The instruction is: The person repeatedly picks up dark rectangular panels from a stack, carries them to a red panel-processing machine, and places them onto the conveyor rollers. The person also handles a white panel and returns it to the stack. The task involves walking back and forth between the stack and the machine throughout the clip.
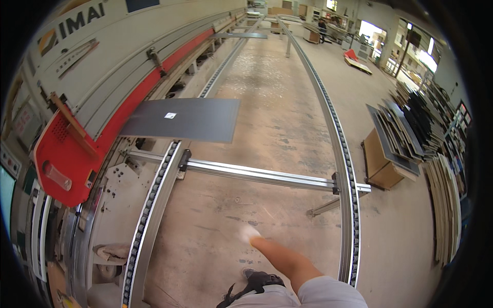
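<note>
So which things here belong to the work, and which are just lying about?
Probably in use:
grey panel lying over the left roller rail
crossbar, nearest the blurred right hand

Probably just lying about:
upright boards at far right
red object on the floor beyond

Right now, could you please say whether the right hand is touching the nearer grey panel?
Apart: the head view shows floor and a metal crossbar between the right hand and the nearer grey panel.

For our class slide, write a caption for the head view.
Blurred, white-gloved right hand in the foreground; ahead, a dark grey panel lies across the left roller rail.
</note>
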The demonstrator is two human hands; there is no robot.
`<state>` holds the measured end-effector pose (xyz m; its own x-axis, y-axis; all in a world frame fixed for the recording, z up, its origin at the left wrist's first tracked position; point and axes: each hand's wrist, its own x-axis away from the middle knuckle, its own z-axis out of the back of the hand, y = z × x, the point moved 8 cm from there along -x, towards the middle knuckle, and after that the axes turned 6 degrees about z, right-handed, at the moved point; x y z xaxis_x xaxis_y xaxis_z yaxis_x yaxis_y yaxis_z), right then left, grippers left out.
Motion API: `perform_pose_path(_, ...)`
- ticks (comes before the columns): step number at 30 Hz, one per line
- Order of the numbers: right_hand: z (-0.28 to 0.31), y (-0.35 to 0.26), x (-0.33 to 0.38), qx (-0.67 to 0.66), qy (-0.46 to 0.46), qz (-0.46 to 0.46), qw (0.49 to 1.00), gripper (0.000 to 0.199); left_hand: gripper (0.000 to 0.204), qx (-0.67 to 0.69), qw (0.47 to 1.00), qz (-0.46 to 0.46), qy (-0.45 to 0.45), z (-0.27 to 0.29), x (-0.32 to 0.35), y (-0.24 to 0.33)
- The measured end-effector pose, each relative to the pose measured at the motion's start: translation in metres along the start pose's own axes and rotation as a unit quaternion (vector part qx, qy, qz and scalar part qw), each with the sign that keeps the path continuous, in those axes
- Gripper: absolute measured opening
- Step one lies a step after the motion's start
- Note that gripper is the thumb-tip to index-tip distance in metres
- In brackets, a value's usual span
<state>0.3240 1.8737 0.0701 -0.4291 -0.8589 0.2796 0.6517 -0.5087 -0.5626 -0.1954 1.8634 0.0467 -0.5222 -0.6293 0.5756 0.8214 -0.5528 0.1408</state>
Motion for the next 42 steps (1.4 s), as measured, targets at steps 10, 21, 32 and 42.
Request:
perform_pose_path(10, -0.188, 0.153, 0.229, 0.088, -0.329, -0.085, 0.936, 0.041, 0.046, -0.018, 0.997, 0.035, -0.061, -0.068, 0.004, -0.047)
perform_pose_path(21, -0.140, 0.043, 0.094, 0.172, -0.240, 0.058, 0.954, 0.032, 0.041, 0.583, 0.757, 0.291, 0.047, -0.024, -0.009, -0.048)
perform_pose_path(32, -0.149, 0.009, 0.174, 0.057, -0.256, 0.019, 0.965, 0.050, 0.046, 0.070, 0.993, 0.087, -0.025, -0.117, 0.076, -0.024)
perform_pose_path(42, -0.168, 0.088, 0.179, -0.025, -0.265, -0.073, 0.961, 0.039, 0.037, 0.438, 0.848, 0.294, -0.039, -0.148, 0.097, -0.060)
